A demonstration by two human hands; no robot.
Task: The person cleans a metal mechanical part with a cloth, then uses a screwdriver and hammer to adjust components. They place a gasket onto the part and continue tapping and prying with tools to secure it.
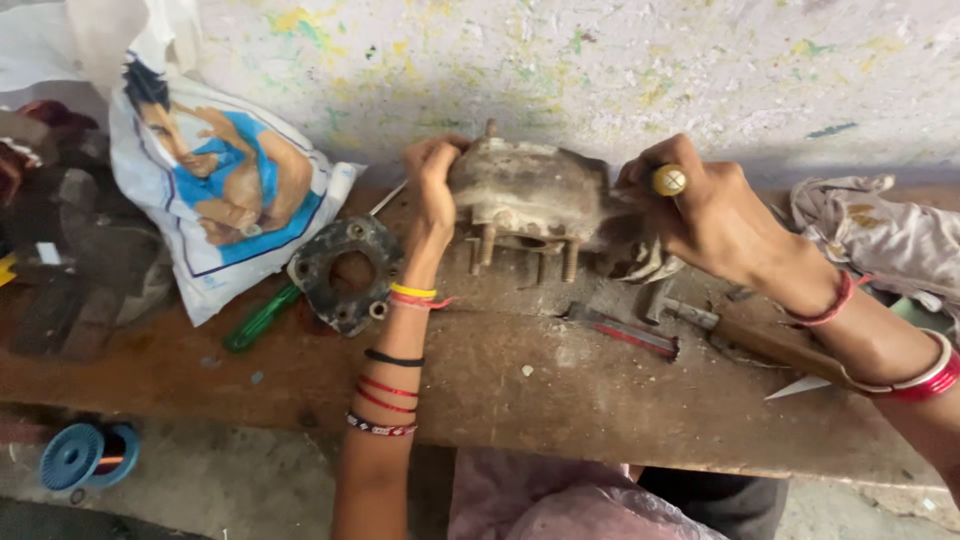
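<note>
Beside a white printed bag (215, 200), both hands grip a grimy metal housing (530, 195).

Bare bench (560, 390) front; flange (345, 270), hammer (740, 330) flanking.

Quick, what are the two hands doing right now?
Left hand: closed on the end of the dirty metal part.
Right hand: closed around a yellow-capped tool handle.

Screwdriver (668, 181) shaft hidden behind right hand (715, 215); green tool (262, 317) tip under bag (215, 195)
</note>
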